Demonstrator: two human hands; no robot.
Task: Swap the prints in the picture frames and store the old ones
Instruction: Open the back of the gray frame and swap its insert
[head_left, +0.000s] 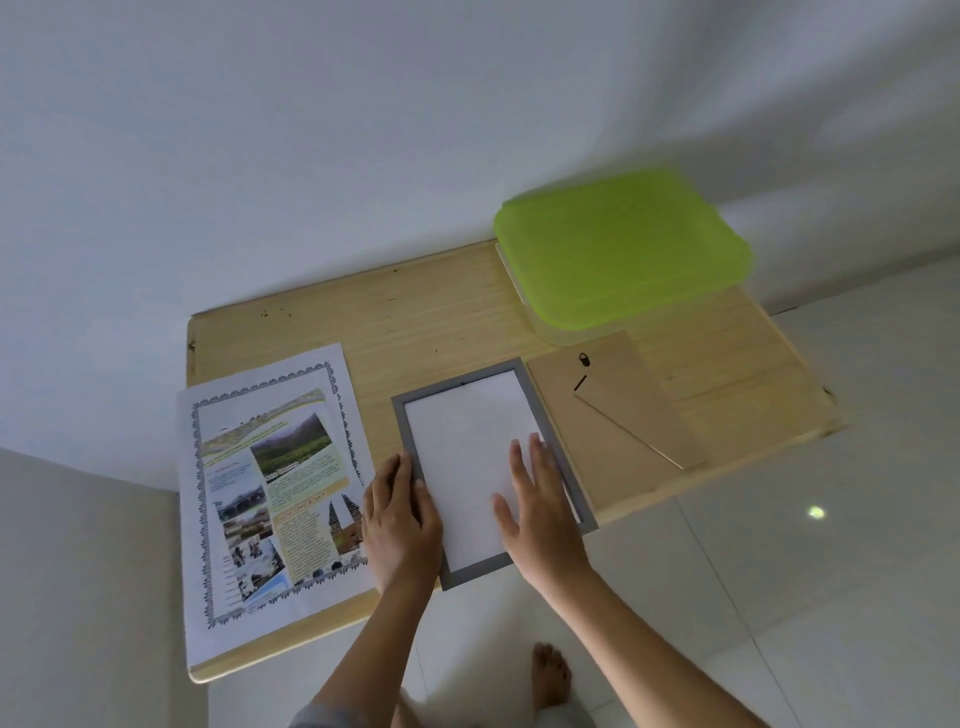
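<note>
A grey picture frame (410, 415) lies face down in the middle of the wooden table (415, 322), with a white sheet (467, 441) lying in it, blank side up. My left hand (400, 519) rests with straight fingers on the frame's left edge and on the sheet. Flat on the sheet's right part lies my right hand (540, 509), its fingers spread and reaching the frame's right edge. A colourful print (270, 483) with photos and a leafy border lies to the left. The brown backing board (618, 415) with its stand lies to the right.
A clear storage box with a lime green lid (623, 249) stands at the table's back right corner. The table's front edge runs just under my wrists, and the print overhangs the left side. White wall behind, white tiled floor below, my bare foot (550, 675) visible.
</note>
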